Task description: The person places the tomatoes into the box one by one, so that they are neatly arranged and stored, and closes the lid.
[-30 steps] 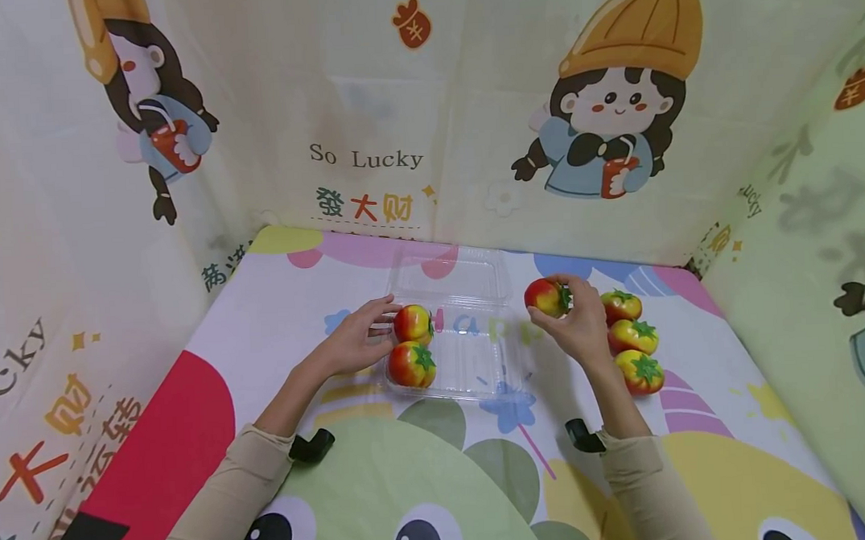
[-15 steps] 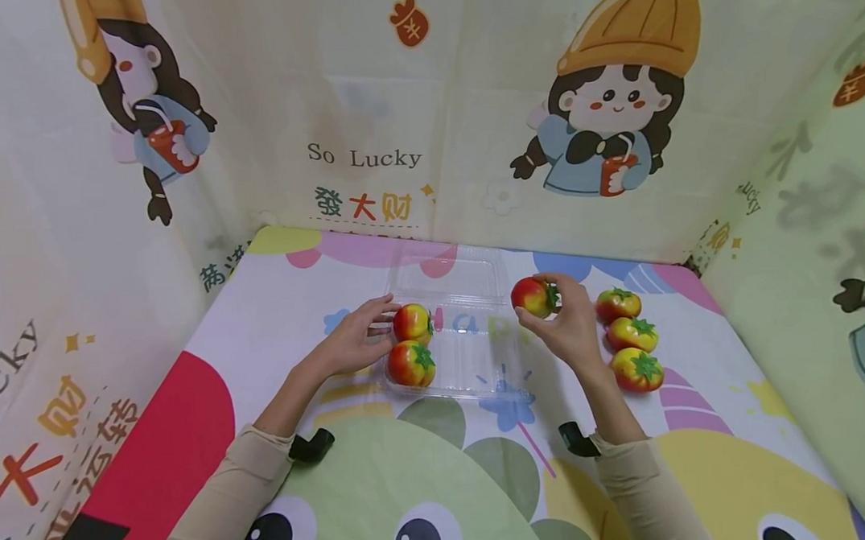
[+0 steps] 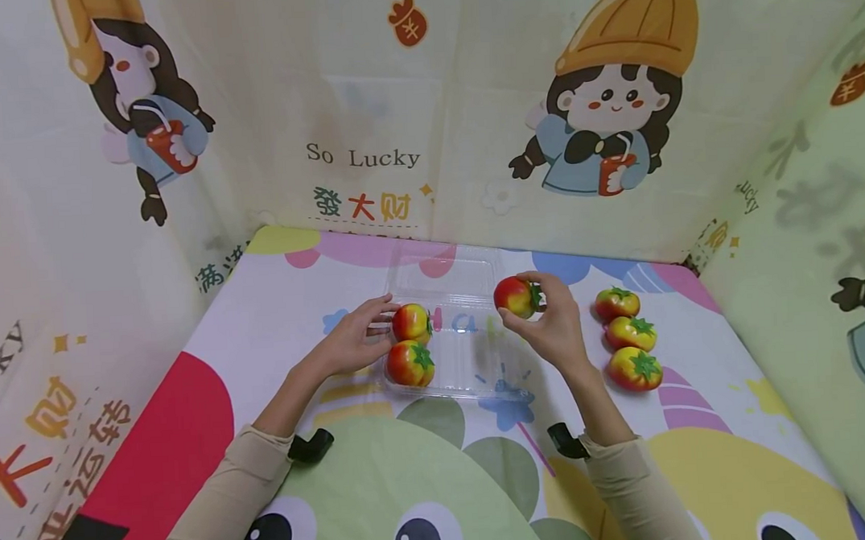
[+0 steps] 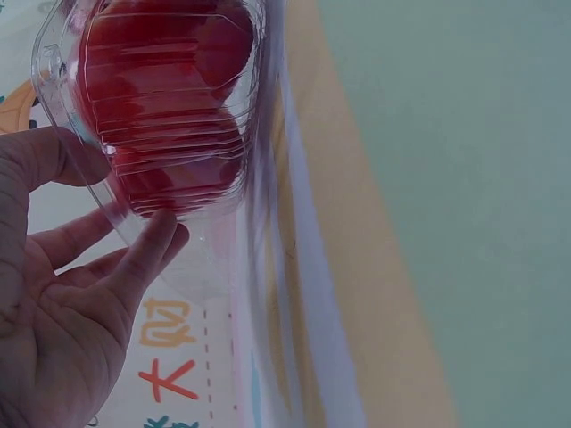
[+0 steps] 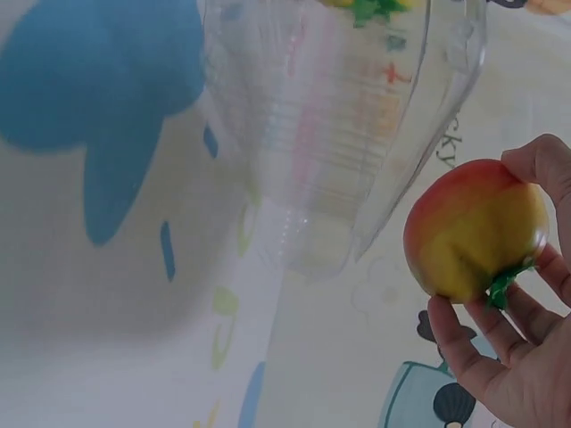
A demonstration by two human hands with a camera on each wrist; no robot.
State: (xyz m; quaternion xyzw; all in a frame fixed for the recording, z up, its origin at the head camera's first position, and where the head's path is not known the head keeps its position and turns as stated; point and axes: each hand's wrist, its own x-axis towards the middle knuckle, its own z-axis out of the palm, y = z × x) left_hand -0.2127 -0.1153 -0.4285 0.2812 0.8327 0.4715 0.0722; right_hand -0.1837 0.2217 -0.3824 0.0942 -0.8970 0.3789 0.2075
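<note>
A clear plastic clamshell container (image 3: 466,365) lies on the table with its lid (image 3: 443,273) folded back. Two glossy red-and-yellow tomatoes (image 3: 411,363) with green tops sit in its left end. My left hand (image 3: 359,338) is at that end; in the left wrist view its thumb and fingertips (image 4: 159,227) touch the rim and end wall, fingers fairly straight. Between thumb and fingers, my right hand (image 3: 554,321) holds another tomato (image 3: 515,297) near the container's back right corner. The right wrist view shows this tomato (image 5: 473,232) apart from the container wall (image 5: 303,134).
Three more tomatoes (image 3: 629,334) stand in a column to the right of my right hand. A printed cloth (image 3: 441,471) covers the table. Patterned fabric walls (image 3: 468,99) enclose the back and both sides.
My right hand has carried its tomato leftward, away from the column of three and toward the container. The left hand and the two tomatoes in the container have stayed in place.
</note>
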